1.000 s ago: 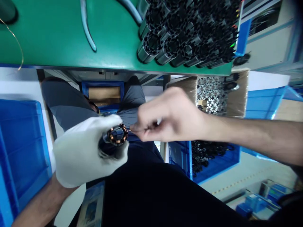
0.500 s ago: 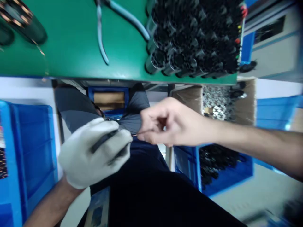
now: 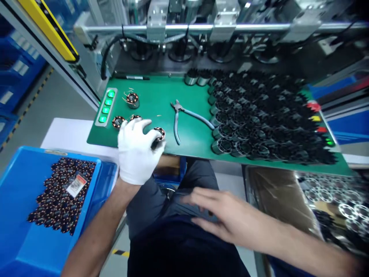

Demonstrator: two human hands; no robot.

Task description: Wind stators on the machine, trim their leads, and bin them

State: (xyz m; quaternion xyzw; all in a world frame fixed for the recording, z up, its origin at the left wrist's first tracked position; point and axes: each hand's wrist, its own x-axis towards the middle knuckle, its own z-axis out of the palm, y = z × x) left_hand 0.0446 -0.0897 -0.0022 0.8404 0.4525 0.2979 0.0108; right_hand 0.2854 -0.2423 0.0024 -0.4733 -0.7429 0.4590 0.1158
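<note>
My left hand, in a white glove, is at the front edge of the green worktop. Its thumb and fingers are closed around a wound motor stator with copper coils on top. Just beyond the glove are another stator and a partly hidden one. Farther back stands a stator with loose copper wire ends. My bare right hand hovers over my lap, slightly blurred, its fingers apart with nothing in them. Cutting pliers with pale blue handles lie spread right of the left hand.
Dense rows of black-topped metal cylinders fill the worktop's right side. A strip of green-lit buttons and a pen are at left. A blue bin of stators stands lower left, a box with metal rings lower right. Machinery lines the back.
My left hand has gone from over my lap up to the worktop with the stator. My right hand has let go of a thin copper wire and opened. The view has tilted up.
</note>
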